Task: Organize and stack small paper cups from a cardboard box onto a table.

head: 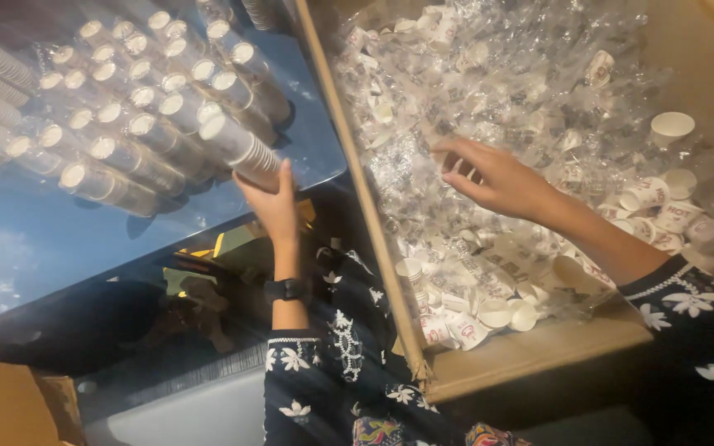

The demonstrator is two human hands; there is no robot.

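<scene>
The left hand (pixel 270 198) is raised to the near end of a tall stack of paper cups (pixel 237 144) and grips it, the fingers wrapped around the last cup. This stack lies on its side at the right edge of a big group of similar cup stacks (pixel 117 107), all wrapped in clear film and resting on a shiny blue table (pixel 35 239). The white round cup mouths face the camera. A black watch (pixel 285 289) sits on the left wrist, and the sleeve is dark with white flowers.

The right hand (pixel 489 177) reaches to the right, over a large cardboard box (pixel 530 355). This hand is open, with the fingers curled a little, and its fingertips touch a clear plastic bag (pixel 448 157) on top of the pile. I cannot tell if it already pinches the plastic. The box is full of small white paper cups (pixel 646 198) mixed with crumpled clear plastic wrapping (pixel 497 74). Some loose cups lie near the front wall of the box, others far at the right side.

At the near left corner a brown carton (pixel 6 405) is seen.
</scene>
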